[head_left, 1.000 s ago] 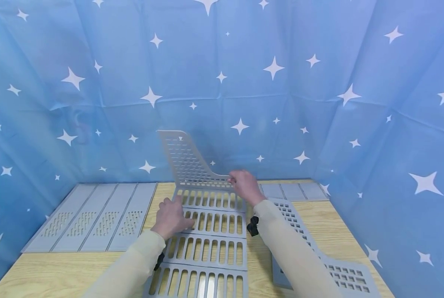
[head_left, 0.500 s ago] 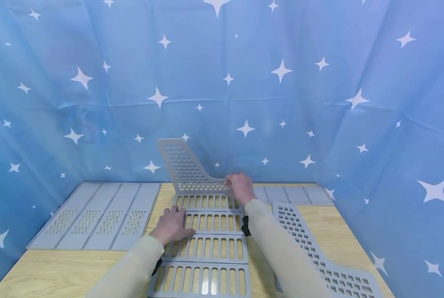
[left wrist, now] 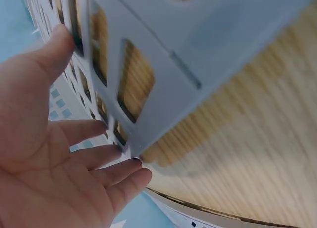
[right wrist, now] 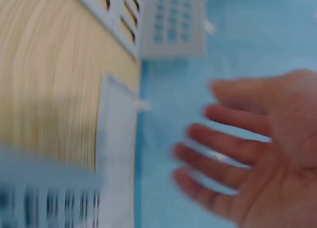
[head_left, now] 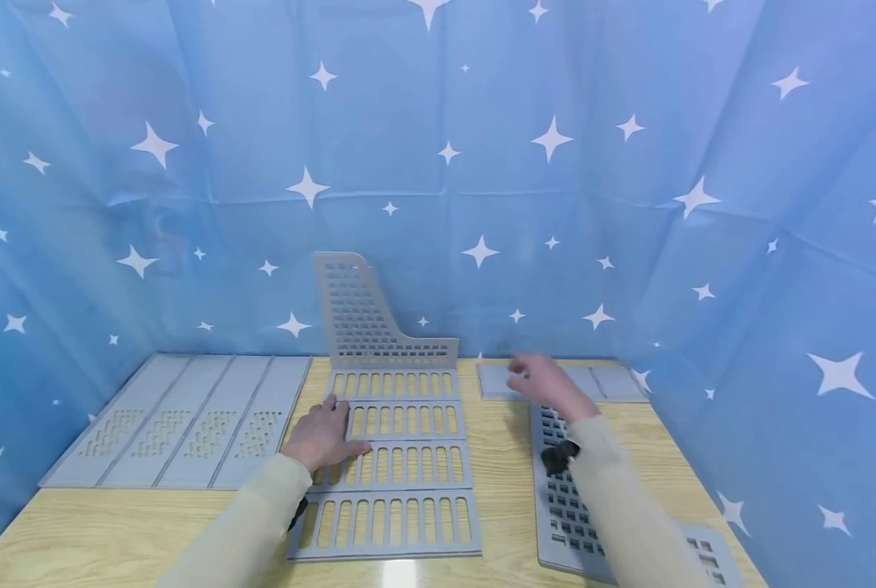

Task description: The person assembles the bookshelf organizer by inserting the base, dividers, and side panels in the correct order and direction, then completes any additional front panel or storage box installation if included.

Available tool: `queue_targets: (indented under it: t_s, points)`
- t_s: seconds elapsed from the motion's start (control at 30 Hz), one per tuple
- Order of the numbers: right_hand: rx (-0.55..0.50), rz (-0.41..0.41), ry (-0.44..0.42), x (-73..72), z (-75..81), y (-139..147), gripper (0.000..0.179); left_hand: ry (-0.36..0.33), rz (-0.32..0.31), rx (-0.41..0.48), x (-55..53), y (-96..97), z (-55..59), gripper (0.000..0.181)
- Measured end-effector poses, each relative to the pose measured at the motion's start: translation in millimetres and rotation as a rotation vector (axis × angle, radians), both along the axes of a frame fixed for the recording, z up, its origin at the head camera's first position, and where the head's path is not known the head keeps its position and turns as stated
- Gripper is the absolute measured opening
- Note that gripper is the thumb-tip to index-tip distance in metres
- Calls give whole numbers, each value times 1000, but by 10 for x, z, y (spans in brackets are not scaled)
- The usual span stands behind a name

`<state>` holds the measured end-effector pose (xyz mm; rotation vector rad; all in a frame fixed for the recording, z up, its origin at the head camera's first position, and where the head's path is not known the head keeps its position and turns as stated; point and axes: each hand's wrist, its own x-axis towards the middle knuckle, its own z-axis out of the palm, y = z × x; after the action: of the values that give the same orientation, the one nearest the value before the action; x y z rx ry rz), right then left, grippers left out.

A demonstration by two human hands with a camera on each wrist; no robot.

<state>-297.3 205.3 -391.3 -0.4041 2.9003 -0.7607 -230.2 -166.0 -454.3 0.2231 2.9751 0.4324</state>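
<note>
A grey slotted panel (head_left: 389, 489) of several hinged-looking rows lies on the table in the head view. At its far end a grey L-shaped perforated panel (head_left: 393, 361) stands upright with no hand on it. My left hand (head_left: 322, 433) rests on the slotted panel's left side, fingers extended. In the left wrist view those fingers (left wrist: 126, 187) lie loosely along the panel's edge, not curled round it. My right hand (head_left: 551, 385) hovers off to the right, blurred. The right wrist view shows that hand (right wrist: 277, 143) holding nothing, its fingers relaxed and spread.
Another L-shaped grid panel (head_left: 577, 555) lies on the right, partly under my right sleeve (head_left: 632, 498). A flat grey panel (head_left: 496, 380) sits at the back right. Several joined grey panels (head_left: 188, 384) cover the left. A blue star-patterned curtain (head_left: 438, 106) surrounds the table.
My right hand has let go of the upright L-shaped panel and swung right. That panel now stands straighter without support. My left hand stays on the slotted panel.
</note>
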Motion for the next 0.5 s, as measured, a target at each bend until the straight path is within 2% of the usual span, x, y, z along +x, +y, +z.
queue_targets:
  t_s: [0.13,0.27,0.4,0.5]
  points:
    - [100,-32,-54,318,-56,413,41,-1,4,31,34,-51,29,68]
    - [137,-141,-116,581,-165,701,46,-53,5,94,185,-114,62,63]
    - [150,-227,-191,738,-300,897,50,-79,13,171,333,-175,49,71]
    - [131,-257,-251,799,-382,1002,54,-86,18,215,373,-202,27,72]
